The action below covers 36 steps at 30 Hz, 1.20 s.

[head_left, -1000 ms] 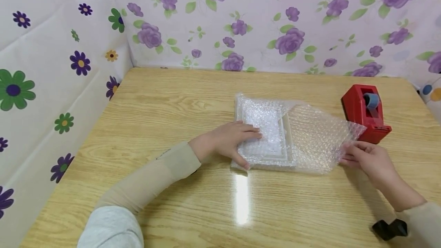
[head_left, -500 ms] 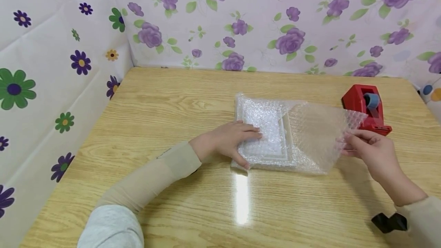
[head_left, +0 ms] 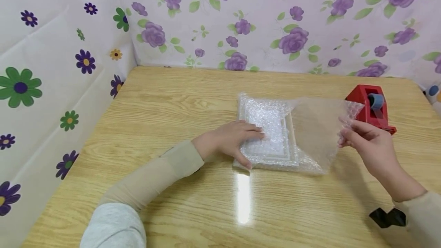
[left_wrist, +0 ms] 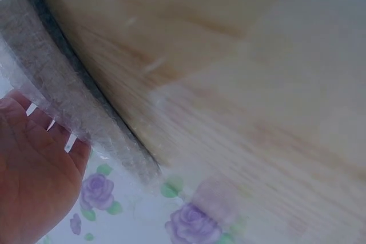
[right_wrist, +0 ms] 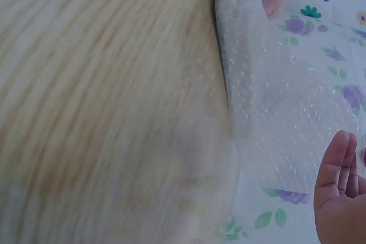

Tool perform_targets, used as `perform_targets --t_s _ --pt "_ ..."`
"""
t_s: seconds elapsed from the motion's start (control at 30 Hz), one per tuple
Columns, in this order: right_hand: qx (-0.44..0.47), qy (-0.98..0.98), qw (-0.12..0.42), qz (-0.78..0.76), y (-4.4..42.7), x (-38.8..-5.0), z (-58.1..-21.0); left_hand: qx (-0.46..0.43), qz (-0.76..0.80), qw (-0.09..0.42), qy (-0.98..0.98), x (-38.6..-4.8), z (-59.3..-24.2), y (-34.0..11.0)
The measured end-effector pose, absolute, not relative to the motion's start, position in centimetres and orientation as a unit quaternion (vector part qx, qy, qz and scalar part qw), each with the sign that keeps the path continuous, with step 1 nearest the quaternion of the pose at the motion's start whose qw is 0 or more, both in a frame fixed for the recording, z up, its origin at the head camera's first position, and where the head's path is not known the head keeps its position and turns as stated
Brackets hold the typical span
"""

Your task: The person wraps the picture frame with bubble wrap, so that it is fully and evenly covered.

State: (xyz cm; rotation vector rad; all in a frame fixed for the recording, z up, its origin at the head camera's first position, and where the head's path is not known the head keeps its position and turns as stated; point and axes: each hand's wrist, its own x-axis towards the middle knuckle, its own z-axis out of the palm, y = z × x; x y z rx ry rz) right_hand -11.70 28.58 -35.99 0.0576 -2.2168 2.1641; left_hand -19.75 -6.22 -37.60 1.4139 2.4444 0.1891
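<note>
A picture frame lies on the table, its left part covered by bubble wrap. My left hand rests on the wrapped part with its fingers spread, the thumb near the front edge. From the frame's right side a loose flap of the wrap stretches out, and my right hand pinches its end, raised above the table. In the left wrist view, the fingers of my left hand reach over the wrapped edge. The right wrist view has my right hand beside the sheet.
Just behind my right hand stands a red tape dispenser with a blue-cored roll; the flap's corner overlaps it. A black object appears beside my right sleeve. Flowered cloths hang along the back and left sides of the wooden table.
My right hand has lifted the flap's end and moved it slightly away from me, smoothing the flap out. My left hand has stayed on the wrapped frame. The head view has shifted slightly.
</note>
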Motion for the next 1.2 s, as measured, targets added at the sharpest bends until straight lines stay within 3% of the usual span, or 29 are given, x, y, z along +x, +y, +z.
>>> perform_targets --t_s 0.57,0.8,1.2 --pt "0.123 -0.762 0.001 0.636 24.3 -13.7 -34.0 0.498 0.060 0.144 0.853 -20.0 -37.8 -6.2" --pt "0.139 -0.745 -0.033 0.651 22.5 -14.8 -34.7 0.497 0.059 0.152 0.852 -19.9 -37.8 -6.1" --pt "0.155 -0.769 -0.045 0.619 19.7 -16.0 -35.6 0.498 0.060 0.151 0.852 -19.9 -37.6 -6.1"
